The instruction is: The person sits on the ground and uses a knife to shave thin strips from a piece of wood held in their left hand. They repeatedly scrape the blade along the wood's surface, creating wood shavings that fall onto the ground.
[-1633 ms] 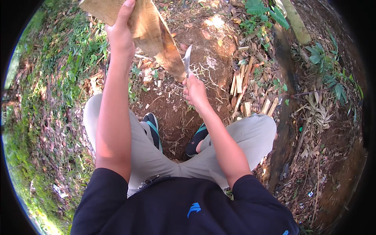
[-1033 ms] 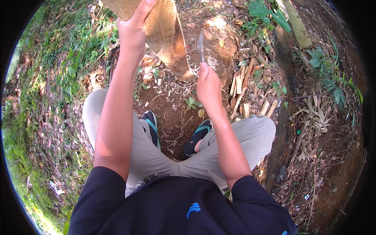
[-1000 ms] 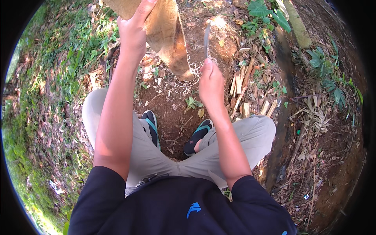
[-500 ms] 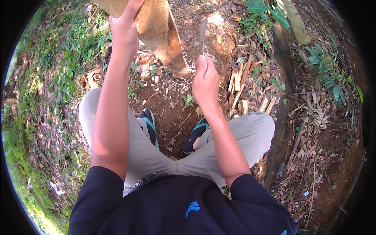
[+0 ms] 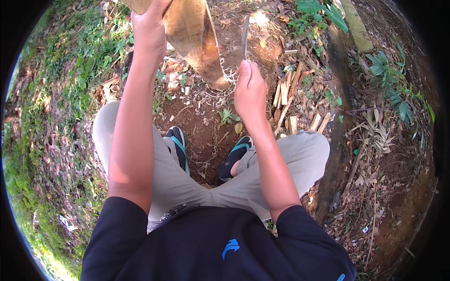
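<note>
My left hand (image 5: pixel 151 33) is closed round the upper part of a broad, flat piece of wood (image 5: pixel 194 40), pale brown with darker patches. The wood slants down to a narrow lower end near the ground, and its top runs out of the picture. In my right hand (image 5: pixel 251 93) I grip a long knife (image 5: pixel 245 40) with a thin, slightly curved blade pointing up and away from me. My fist hides its handle. The blade stands to the right of the wood, apart from it.
Pale wood chips lie on the soil round the wood's lower end. Split sticks (image 5: pixel 287 91) are scattered right of my right hand. My sandalled feet (image 5: pixel 178 147) rest on bare earth between my bent knees. Leafy plants (image 5: pixel 323 14) grow at the far right, and grass spreads along the left.
My right hand and the knife have shifted slightly up and to the right, a little farther from the wood. The left hand keeps its hold, and the wood has barely moved.
</note>
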A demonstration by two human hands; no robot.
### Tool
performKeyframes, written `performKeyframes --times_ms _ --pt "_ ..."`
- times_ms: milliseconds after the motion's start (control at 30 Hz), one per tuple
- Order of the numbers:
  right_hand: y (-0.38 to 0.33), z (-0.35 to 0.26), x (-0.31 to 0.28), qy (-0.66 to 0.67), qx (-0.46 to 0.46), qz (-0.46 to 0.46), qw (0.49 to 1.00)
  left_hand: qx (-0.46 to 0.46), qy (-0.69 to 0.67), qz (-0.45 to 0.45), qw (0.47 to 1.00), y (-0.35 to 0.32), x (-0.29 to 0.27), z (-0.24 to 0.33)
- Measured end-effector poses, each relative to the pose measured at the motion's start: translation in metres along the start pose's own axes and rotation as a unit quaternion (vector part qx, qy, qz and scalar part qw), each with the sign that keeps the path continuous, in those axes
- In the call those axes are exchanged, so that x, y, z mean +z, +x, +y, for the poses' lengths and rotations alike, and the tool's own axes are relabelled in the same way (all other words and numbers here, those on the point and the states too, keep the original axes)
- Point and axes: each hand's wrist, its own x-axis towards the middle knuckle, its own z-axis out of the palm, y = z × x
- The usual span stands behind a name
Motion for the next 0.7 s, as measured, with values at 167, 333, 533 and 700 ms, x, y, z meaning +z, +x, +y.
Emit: performKeyframes --times_ms 167,333,533,700 --pt "-0.002 0.073 0.051 -0.164 0.124 -0.135 0.969 0.054 0.027 0.023 0.998 -0.005 0.02 -0.004" --pt "-0.003 0.053 0.045 -0.152 0.132 -0.145 0.969 0.012 -0.015 -0.023 1.0 0.003 -0.004 -0.003" --pt "0.003 0.091 0.052 -0.086 0.06 -0.103 0.989 0.012 0.015 -0.008 1.0 0.004 0.002 -0.006" --pt "0.016 0.081 0.027 0.374 0.366 -0.32 0.79 0.007 0.004 0.002 1.0 0.002 0.003 0.001"
